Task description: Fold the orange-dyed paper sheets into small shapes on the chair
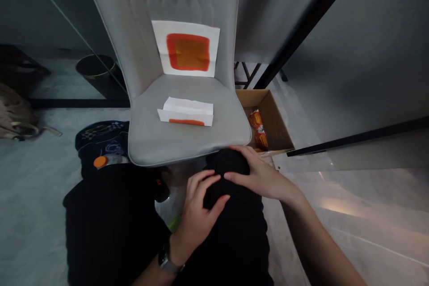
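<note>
Resting 2 spread, open hands on black cloth bundle, left hand and right hand, neither gripping | risk: unheld soft bundle could slip to floor | nearby: grey chair seat, cardboard box | hidden: bundle's underside, contents unclear

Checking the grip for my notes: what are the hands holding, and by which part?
Neither clearly grips anything: the left hand and right hand lie spread on top of a rounded black fabric shape, perhaps a knee.
</note>
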`<state>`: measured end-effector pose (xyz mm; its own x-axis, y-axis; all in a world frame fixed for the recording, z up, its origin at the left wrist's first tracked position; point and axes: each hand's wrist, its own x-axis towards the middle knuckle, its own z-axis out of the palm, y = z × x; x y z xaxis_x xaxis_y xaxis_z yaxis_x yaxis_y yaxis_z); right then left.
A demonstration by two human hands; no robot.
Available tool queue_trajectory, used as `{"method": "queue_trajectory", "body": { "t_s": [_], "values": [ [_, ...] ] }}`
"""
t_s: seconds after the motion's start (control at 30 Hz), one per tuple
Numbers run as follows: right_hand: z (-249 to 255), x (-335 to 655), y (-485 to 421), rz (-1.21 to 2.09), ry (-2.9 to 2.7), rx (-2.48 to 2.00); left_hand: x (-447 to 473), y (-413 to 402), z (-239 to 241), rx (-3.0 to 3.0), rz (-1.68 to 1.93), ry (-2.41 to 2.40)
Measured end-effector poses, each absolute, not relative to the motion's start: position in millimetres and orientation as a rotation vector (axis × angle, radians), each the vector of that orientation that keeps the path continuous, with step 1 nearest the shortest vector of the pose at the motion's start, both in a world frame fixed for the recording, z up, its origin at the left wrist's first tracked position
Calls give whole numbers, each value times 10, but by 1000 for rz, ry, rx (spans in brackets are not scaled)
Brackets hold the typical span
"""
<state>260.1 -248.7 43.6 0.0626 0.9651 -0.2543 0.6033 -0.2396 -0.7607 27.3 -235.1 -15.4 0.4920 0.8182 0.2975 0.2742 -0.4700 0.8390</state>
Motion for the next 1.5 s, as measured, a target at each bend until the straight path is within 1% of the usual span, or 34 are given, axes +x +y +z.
{"method": "queue_trajectory", "body": {
  "t_s": [0.07,0.17,0.27,0.37,0.4,0.53,0.6,0.63,0.77,0.83,0.93,1.0,1.03,1.17,1.2,1.4,1.43,1.5],
  "values": [
    [471,2639,-2568,1098,-1588,-1870,268,-2307,-217,1916,763,957],
    [496,2663,-2601,1170,-1589,-1804,264,-2243,-283,1824,544,910],
    [494,2547,-2551,1013,-1560,-1911,286,-2213,-307,1737,463,860],
    [498,2449,-2508,821,-1520,-2091,319,-2212,-295,1700,472,854],
    [509,2463,-2507,830,-1527,-2090,327,-2214,-287,1694,476,858],
    [580,2680,-2538,1105,-1597,-1867,339,-2231,-264,1680,477,864],
    [596,2712,-2551,1166,-1602,-1821,340,-2238,-264,1675,476,858],
    [593,2681,-2553,1139,-1598,-1844,341,-2239,-267,1672,475,855],
    [554,2458,-2533,859,-1545,-2060,350,-2234,-275,1654,480,848],
    [568,2460,-2517,903,-1545,-2043,354,-2230,-272,1646,486,852],
    [629,2608,-2510,1143,-1564,-1898,357,-2234,-266,1646,490,855],
    [660,2651,-2517,1201,-1593,-1857,358,-2243,-262,1647,483,851],
    [665,2629,-2520,1175,-1615,-1877,359,-2246,-261,1644,479,848],
    [649,2411,-2489,896,-1594,-2146,366,-2244,-253,1615,486,843],
    [653,2393,-2473,879,-1583,-2174,366,-2242,-252,1614,490,845],
    [731,2638,-2439,1211,-1681,-1907,362,-2273,-270,1641,483,850],
    [724,2619,-2442,1198,-1699,-1915,363,-2282,-274,1643,479,849],
    [688,2493,-2439,1062,-1695,-2037,367,-2290,-277,1642,486,850]
  ]
}}
